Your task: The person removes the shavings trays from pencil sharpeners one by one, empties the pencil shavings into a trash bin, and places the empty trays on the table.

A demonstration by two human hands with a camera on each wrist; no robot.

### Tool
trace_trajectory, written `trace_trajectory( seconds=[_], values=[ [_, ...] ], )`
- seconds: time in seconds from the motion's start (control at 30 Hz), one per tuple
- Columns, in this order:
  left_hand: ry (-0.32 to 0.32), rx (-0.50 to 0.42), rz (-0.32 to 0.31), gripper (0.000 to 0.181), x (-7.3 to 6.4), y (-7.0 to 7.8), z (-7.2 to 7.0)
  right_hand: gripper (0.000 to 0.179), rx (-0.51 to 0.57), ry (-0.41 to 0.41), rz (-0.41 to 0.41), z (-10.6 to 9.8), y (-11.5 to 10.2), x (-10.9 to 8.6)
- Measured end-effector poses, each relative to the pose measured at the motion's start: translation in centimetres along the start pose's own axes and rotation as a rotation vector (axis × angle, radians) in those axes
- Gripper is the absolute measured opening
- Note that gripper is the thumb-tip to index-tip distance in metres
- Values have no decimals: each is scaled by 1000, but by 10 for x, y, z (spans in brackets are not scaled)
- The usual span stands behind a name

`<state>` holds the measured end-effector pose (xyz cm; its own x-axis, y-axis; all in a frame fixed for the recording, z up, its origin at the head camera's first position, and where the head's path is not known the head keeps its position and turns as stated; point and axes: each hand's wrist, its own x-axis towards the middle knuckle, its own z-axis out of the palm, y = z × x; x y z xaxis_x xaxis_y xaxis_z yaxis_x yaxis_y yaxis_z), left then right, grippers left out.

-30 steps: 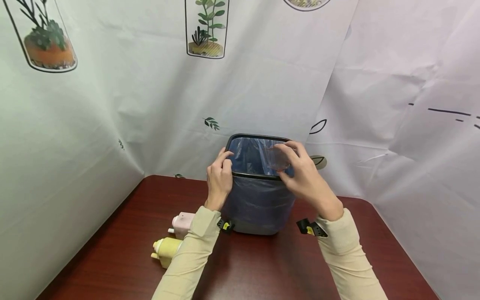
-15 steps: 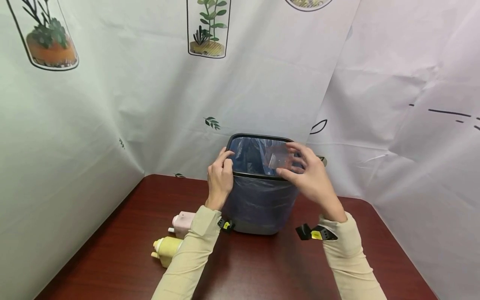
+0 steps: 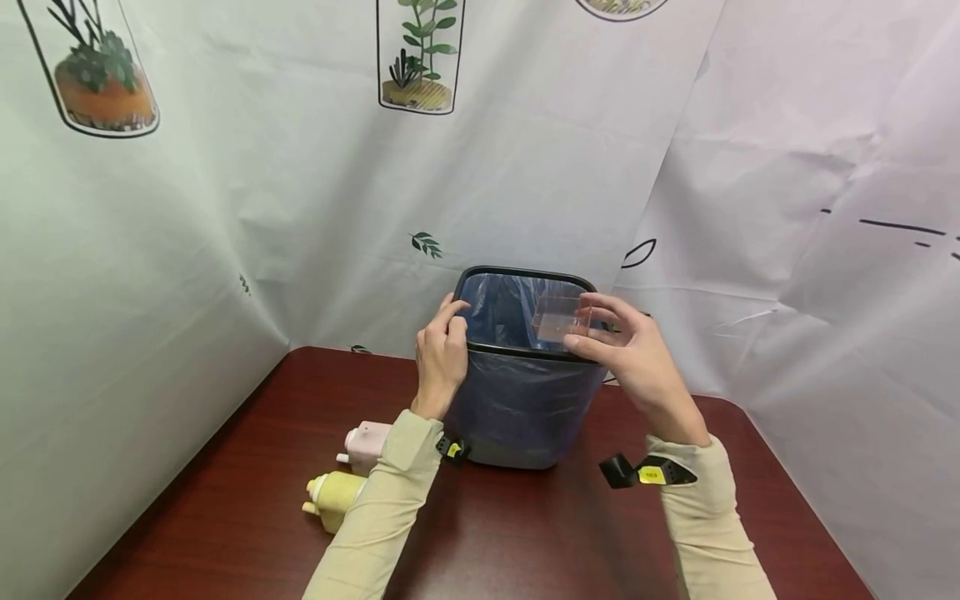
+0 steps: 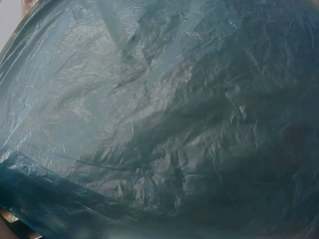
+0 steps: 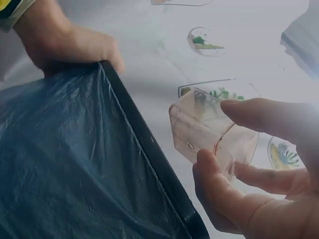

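A trash bin with a black rim and a bluish plastic liner stands upright on the table. My left hand grips its rim on the left side. Over the right part of the opening, my right hand pinches a small clear, pinkish plastic box between thumb and fingers. Seen from the right wrist, the box is apart from the rim, and fingers cover part of it. Crinkled liner fills the left wrist view, which does not show the left hand's grip.
A pink bottle-like object and a yellow one lie left of the bin, partly behind the left forearm. White printed cloth hangs close behind and at both sides of the dark red table.
My right hand has shifted right, bringing the clear box slightly right over the bin opening. Its fingers have changed their hold on the box. The left hand keeps its place on the rim.
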<state>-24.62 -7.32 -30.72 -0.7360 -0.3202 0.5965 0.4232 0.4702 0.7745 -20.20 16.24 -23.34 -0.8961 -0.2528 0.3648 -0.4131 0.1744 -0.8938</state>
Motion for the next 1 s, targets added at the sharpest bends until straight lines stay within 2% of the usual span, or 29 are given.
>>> trace_trajectory(
  seconds=[0.53, 1.0],
  values=[
    [2, 10, -6, 41, 0, 1, 0, 59, 106, -40, 22, -3, 5, -10],
    [0, 10, -2, 41, 0, 1, 0, 58, 166, -74, -18, -1, 6, -25]
  ],
)
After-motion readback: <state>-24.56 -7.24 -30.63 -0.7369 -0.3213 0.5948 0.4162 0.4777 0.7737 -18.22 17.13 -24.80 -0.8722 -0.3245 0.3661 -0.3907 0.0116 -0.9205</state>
